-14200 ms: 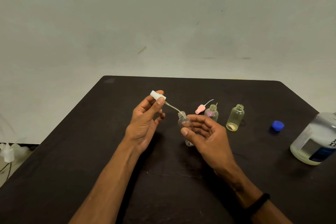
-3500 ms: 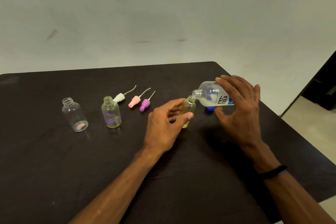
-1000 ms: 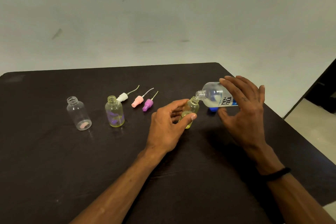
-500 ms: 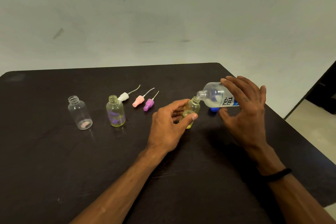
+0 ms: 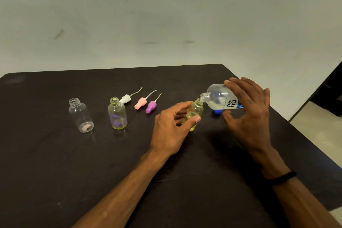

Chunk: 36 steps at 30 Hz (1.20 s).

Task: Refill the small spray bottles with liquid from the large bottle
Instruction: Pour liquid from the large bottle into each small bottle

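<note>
- Large bottle (image 5: 221, 99) lay tipped almost flat at the bench's (image 5: 55, 163) 2 o'clock, neck at the mouth of a small yellow bottle (image 5: 194, 114); this pour looked under way.
- At 10 o'clock, a clear bottle (image 5: 80, 115) and a second yellowish bottle (image 5: 117, 114) stood uncapped, seemingly unfilled; three spray tops (image 5: 141, 102) lay behind them.
- Left hand (image 5: 171, 129) curled round the yellow bottle, thumb in front.
- Right hand (image 5: 248, 113) gripped the large bottle, fingers spread over it.

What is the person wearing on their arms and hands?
Both forearms are bare, with no sleeves and no gloves. The left hand wears nothing. The right hand has a thin black band around its wrist. No rings show.
</note>
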### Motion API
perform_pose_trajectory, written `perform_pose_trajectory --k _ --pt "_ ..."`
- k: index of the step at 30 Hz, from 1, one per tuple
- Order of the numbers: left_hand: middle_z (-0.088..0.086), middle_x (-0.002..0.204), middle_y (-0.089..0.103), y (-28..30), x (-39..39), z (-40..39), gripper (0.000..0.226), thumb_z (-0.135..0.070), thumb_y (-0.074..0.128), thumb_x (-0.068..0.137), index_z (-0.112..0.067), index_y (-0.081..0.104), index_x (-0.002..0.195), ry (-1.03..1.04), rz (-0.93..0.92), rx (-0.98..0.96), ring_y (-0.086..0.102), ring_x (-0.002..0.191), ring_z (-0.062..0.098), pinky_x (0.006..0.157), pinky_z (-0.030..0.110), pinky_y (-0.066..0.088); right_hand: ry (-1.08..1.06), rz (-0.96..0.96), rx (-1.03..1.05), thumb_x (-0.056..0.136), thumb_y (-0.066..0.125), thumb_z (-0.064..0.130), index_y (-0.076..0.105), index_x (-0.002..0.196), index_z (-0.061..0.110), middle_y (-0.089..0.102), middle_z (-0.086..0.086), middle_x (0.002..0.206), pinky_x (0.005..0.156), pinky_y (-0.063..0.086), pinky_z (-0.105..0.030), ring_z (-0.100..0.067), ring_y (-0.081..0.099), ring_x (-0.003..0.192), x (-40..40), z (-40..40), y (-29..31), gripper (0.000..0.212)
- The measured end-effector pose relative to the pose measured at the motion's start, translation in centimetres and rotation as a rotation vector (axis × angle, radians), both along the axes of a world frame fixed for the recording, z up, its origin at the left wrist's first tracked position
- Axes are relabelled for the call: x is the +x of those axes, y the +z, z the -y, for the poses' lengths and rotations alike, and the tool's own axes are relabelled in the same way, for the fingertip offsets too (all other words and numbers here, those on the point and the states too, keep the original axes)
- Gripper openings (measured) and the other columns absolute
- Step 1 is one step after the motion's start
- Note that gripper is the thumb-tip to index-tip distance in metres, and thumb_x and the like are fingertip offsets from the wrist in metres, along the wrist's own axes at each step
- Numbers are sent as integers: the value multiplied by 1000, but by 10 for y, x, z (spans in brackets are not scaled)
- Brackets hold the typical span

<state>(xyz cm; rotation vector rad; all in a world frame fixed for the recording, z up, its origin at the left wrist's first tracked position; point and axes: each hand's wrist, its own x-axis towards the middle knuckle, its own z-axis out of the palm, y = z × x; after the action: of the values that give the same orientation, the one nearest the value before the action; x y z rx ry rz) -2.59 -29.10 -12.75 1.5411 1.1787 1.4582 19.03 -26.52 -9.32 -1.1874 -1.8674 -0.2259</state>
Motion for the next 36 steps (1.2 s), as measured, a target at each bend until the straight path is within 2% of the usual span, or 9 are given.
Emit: perform_pose_trajectory --k 4,11,29,36 --pt "-15 112 79 0 0 0 45 -19 84 87 -25 72 130 4 6 -2 73 105 -1 92 19 58 6 -5 2 73 87 -5 53 147 23 56 -7 152 119 14 -80 -30 40 149 -1 0 0 86" --pt "-14 111 79 1 1 1 42 -17 84 88 -25 73 128 6 16 2 73 104 0 94 22 59 0 -2 11 71 86 -6 55 147 22 56 -5 152 119 14 -78 -25 39 149 -2 1 1 86" --pt "-12 113 79 3 1 2 44 -19 84 88 -22 73 130 4 9 -23 73 107 4 98 32 60 -4 0 19 72 86 -5 57 146 19 56 -7 151 118 15 -79 -29 41 149 -1 -1 -1 83" --pt "-13 114 78 5 0 3 44 -19 84 88 -23 73 131 5 1 -24 73 107 2 98 29 60 -6 3 18 72 86 -6 58 146 17 56 -7 152 119 15 -79 -29 41 149 -1 -1 -1 82"
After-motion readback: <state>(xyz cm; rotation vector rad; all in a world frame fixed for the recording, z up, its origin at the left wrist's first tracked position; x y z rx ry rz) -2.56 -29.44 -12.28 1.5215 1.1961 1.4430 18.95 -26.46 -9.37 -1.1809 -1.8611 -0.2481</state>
